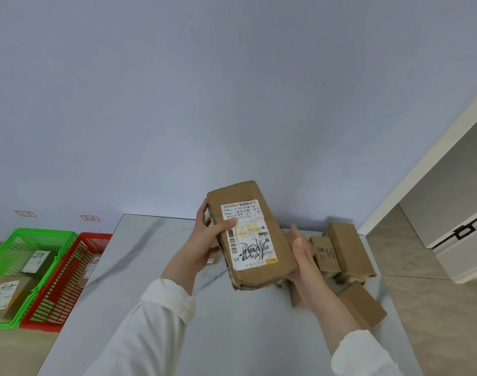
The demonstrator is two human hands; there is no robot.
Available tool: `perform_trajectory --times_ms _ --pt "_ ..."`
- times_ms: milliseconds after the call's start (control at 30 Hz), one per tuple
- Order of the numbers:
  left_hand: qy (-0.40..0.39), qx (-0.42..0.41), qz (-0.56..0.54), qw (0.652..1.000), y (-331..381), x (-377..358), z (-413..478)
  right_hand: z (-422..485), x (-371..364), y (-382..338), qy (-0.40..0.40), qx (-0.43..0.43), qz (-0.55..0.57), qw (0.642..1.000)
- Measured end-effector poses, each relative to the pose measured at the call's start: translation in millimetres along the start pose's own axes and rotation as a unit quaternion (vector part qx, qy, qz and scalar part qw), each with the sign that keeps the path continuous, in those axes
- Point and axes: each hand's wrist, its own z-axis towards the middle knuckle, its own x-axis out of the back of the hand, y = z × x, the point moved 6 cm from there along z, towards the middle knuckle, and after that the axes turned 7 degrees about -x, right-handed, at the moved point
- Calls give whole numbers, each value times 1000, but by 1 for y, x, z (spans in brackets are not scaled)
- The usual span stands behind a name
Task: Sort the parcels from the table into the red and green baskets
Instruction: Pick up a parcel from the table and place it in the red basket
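Note:
A long brown cardboard parcel (275, 234) with a white shipping label is held up above the marble table (155, 267), label facing me. My left hand (204, 240) grips its left edge, thumb on the label. My right hand (303, 256) supports its right side from below. Several more brown parcels (343, 245) lie on the table's right end, partly hidden by my right hand. On the floor to the left stand the green basket (3, 256) with two labelled parcels inside and the red basket (66, 270) holding parcels, half hidden by the table edge.
A small parcel (212, 257) peeks out on the table behind my left hand. A blue wall rises behind the table, with two small labels above the baskets. A white door frame (422, 169) and wooden floor are at the right.

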Motion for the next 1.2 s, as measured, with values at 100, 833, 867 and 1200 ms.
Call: perform_trajectory --times_ms 100,833,867,1200 --pt "-51 -15 27 998 3 -7 -2 -2 -3 15 -93 -77 7 993" --pt "-121 34 135 983 15 18 -9 5 19 -16 -31 -68 -11 997" --pt "-89 26 88 992 12 22 -8 6 25 -16 -5 -56 57 997" --pt "207 11 -164 964 -40 -14 -29 -1 -45 16 -28 -37 58 997"
